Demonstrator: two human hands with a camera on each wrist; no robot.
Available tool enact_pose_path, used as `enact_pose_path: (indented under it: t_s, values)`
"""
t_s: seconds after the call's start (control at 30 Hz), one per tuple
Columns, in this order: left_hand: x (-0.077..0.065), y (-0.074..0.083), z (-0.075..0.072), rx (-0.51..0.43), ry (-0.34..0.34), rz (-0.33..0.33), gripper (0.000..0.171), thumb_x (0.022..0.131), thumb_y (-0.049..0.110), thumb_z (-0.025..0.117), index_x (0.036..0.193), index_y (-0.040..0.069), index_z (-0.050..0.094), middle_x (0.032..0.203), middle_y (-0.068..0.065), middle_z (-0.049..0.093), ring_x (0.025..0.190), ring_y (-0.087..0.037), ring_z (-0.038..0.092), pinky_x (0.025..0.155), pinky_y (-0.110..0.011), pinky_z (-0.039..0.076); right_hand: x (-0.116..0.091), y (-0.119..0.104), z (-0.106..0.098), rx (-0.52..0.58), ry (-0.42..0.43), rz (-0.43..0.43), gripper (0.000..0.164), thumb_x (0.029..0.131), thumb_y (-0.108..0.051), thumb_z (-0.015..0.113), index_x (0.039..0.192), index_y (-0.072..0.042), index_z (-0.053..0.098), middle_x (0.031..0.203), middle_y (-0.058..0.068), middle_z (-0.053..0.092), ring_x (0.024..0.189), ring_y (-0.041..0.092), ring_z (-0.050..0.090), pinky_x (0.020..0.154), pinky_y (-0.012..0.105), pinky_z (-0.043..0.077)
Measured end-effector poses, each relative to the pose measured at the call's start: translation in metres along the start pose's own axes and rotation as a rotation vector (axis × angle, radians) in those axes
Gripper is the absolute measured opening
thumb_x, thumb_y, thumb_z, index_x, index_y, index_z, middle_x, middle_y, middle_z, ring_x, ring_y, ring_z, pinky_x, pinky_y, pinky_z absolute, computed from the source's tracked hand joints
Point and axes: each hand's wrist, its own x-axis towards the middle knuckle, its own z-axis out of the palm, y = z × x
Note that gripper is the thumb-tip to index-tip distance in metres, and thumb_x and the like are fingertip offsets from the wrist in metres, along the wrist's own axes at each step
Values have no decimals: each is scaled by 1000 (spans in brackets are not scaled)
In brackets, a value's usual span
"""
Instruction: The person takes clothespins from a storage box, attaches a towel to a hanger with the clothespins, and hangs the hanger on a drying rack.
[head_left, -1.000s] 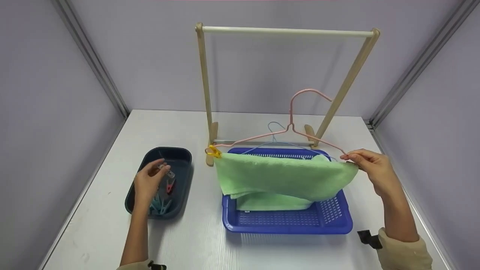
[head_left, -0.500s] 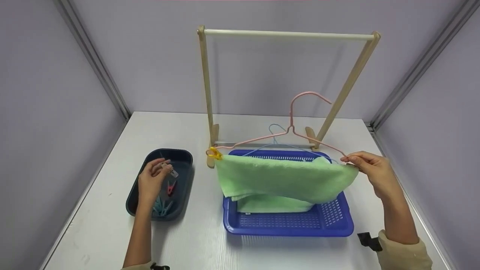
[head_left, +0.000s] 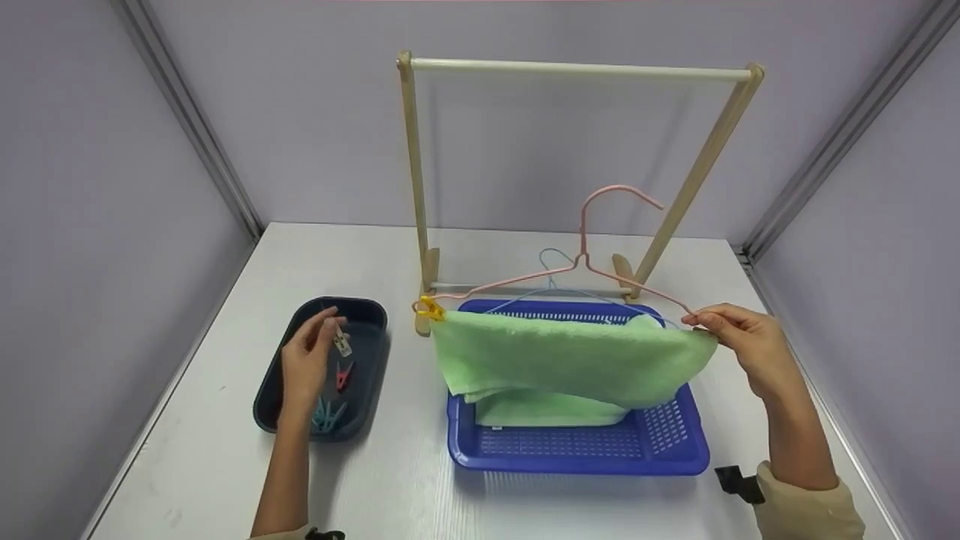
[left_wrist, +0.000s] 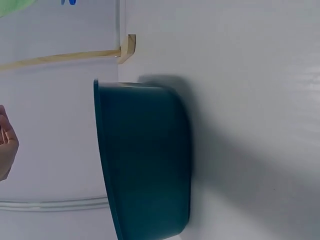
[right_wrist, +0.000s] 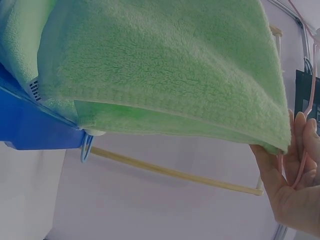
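My left hand (head_left: pixel 304 367) is over the dark tray (head_left: pixel 264 390), pinching a pale, see-through clothespin (head_left: pixel 342 343). A red clothespin (head_left: pixel 343 376) and several teal clothespins (head_left: pixel 327 416) lie in that tray. With my right hand (head_left: pixel 752 343) I grip the right end of a pink hanger (head_left: pixel 517 280) together with a corner of a green towel (head_left: pixel 570 352). The towel drapes over the hanger's lower bar. At the left end, a yellow clothespin (head_left: pixel 430 307) clips towel and hanger. In the right wrist view, the towel (right_wrist: pixel 165 65) hangs from my fingers (right_wrist: pixel 272 172).
Below the towel stands a blue basket (head_left: pixel 577 460) with more green cloth in it. A blue hanger (head_left: pixel 551 285) shows behind the pink one. The wooden rack (head_left: pixel 415 165) with its white top bar (head_left: pixel 577 68) stands at the back of the white table (head_left: pixel 390 495).
My left hand has shifted slightly right over the tray, and the pale clothespin in it now points more downward. The right hand, hanger and towel keep their place.
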Motion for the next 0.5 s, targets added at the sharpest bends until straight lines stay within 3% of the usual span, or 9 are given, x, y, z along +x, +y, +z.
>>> enact_pose_path:
  t_s: [0.23, 0.5]
  values:
    - [-7, 19, 13, -127, -37, -33, 37, 89, 11, 61, 122, -5, 53, 114, -15, 61, 98, -18, 61, 83, -25, 48, 0, 1, 0, 1, -5, 4, 18, 92, -1, 53, 93, 14, 63, 85, 1, 69, 85, 11, 62, 73, 20, 50]
    - [-15, 41, 27, -123, -85, 11, 35, 88, 15, 64, 120, 4, 58, 115, -8, 61, 106, -19, 56, 87, -27, 46, 0, 1, 0, 10, -1, 0, 18, 92, 0, 53, 92, 15, 62, 85, 3, 69, 84, 12, 62, 73, 20, 51]
